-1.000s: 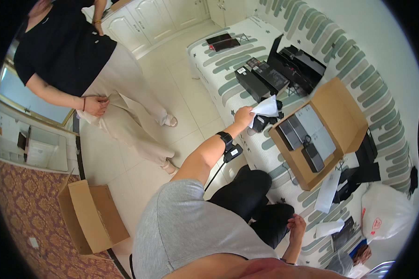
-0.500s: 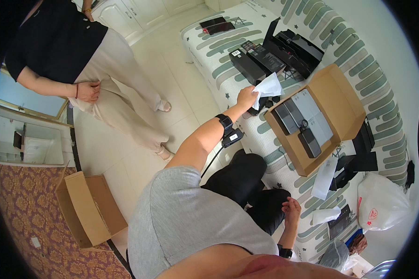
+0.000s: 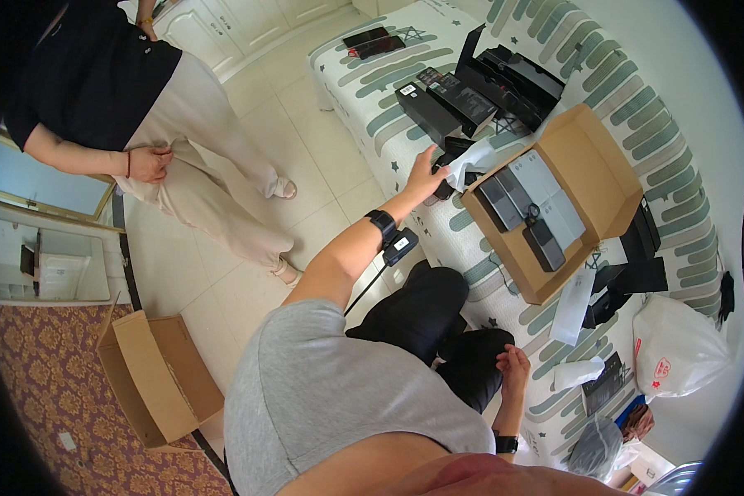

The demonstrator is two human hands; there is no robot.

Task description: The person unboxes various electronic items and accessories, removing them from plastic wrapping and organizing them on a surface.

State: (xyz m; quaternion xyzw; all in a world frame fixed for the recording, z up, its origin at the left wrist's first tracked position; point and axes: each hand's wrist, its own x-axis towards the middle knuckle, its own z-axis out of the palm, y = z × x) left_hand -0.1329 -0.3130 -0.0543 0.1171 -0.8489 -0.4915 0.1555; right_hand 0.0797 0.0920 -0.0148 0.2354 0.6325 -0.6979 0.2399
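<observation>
My left hand [image 3: 426, 175], with a black strap and small device at its wrist, reaches over the bed. Its fingers are spread, and its thumb side is at a crumpled white sheet [image 3: 474, 157]. The sheet lies over small black items between the black boxes and an open brown cardboard box [image 3: 546, 291]. In that box sit grey-and-black packages [image 3: 546, 248] and pale grey ones. My right hand [image 3: 514, 364] rests beside my black-clad knee, fingers loosely bent and apart, holding nothing visible.
Black boxes [image 3: 428, 114] stand farther along the patterned bed cover, near two dark flat devices [image 3: 374, 41]. A white plastic bag [image 3: 678, 347] and loose papers [image 3: 572, 310] lie at the right. On the floor at left is an open carton [image 3: 161, 380]; another person [image 3: 207, 165] stands beyond it.
My left hand has let go of the white sheet and opened its fingers. The sheet has come down onto the black items. My right hand stays by the knee.
</observation>
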